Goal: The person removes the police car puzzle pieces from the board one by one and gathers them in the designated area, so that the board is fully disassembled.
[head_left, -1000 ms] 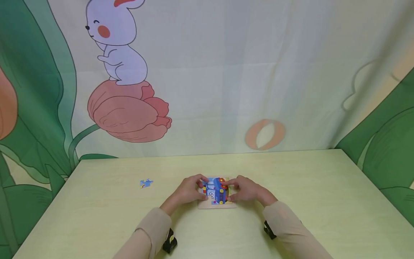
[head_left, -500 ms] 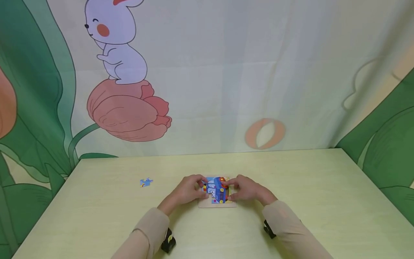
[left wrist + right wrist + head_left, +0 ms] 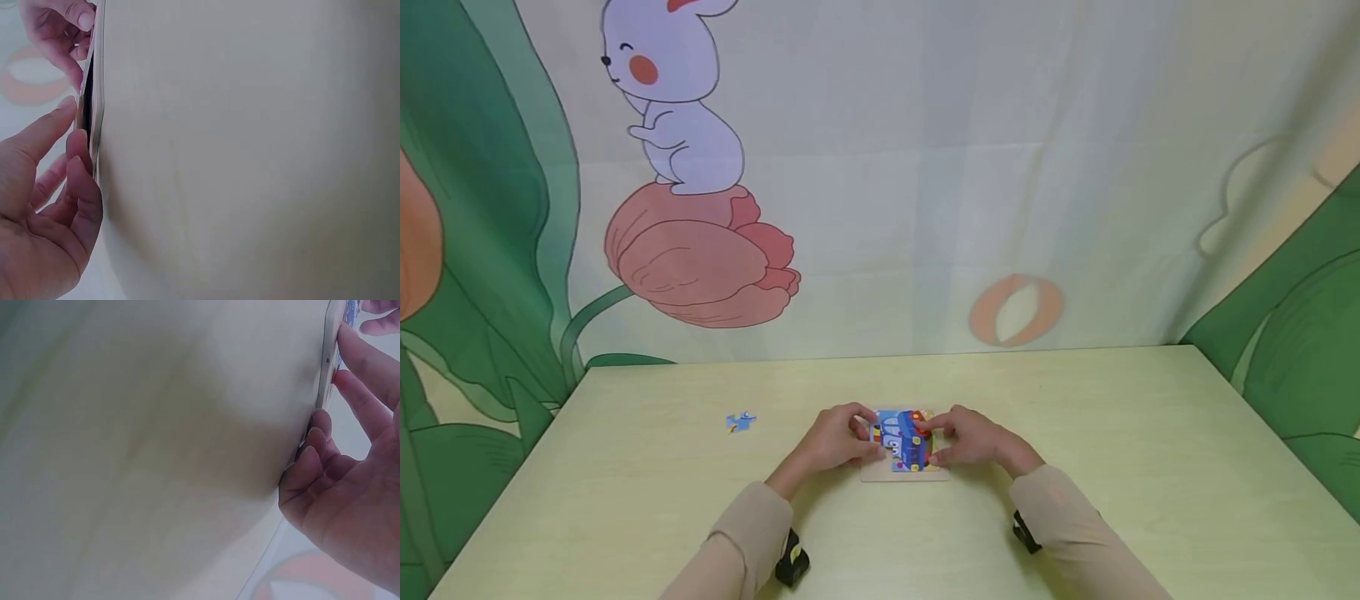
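As seen from the head, a blue vehicle puzzle (image 3: 912, 450) lies over a pale board (image 3: 904, 477) on the table (image 3: 625, 508), the left hand (image 3: 835, 438) holding its left edge, the right hand (image 3: 970, 438) its right, each grip closed by thumb and fingers. A loose piece (image 3: 741, 422) lies well apart, to the left. In the left wrist view, a dark gap shows between two thin layers at the fingers. In the right wrist view, thumb and forefinger touch the edge while other fingers curl below.
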`<move>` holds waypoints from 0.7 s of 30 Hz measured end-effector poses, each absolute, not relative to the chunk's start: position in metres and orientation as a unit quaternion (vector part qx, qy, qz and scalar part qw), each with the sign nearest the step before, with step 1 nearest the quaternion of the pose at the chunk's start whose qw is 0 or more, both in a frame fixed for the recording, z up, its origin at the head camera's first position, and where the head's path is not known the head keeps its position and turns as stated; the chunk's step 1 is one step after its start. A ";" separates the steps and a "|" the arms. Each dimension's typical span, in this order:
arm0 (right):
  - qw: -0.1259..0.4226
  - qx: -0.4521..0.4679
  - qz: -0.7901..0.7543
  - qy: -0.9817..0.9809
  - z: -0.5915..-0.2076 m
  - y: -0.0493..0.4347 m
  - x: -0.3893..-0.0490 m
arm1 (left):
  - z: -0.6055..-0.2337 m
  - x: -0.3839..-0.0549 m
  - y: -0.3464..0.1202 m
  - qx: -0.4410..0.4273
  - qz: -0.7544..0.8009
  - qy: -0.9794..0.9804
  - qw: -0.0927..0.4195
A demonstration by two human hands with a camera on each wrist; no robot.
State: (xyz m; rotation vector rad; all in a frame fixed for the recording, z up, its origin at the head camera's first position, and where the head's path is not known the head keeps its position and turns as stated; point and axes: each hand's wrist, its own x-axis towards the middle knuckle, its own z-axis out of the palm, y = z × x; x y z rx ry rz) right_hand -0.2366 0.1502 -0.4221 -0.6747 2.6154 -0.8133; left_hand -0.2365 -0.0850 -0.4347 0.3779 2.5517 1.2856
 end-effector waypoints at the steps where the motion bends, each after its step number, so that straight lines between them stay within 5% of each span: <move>1: 0.160 -0.235 -0.286 0.915 -0.422 0.150 -0.237 | -0.435 -0.237 -0.085 0.123 0.446 0.878 0.126; 8: 0.157 -0.245 -0.290 0.912 -0.421 0.151 -0.237 | -0.436 -0.236 -0.084 0.113 0.460 0.873 0.112; 21: 0.158 -0.250 -0.286 0.911 -0.422 0.151 -0.238 | -0.435 -0.235 -0.082 0.086 0.511 0.840 0.161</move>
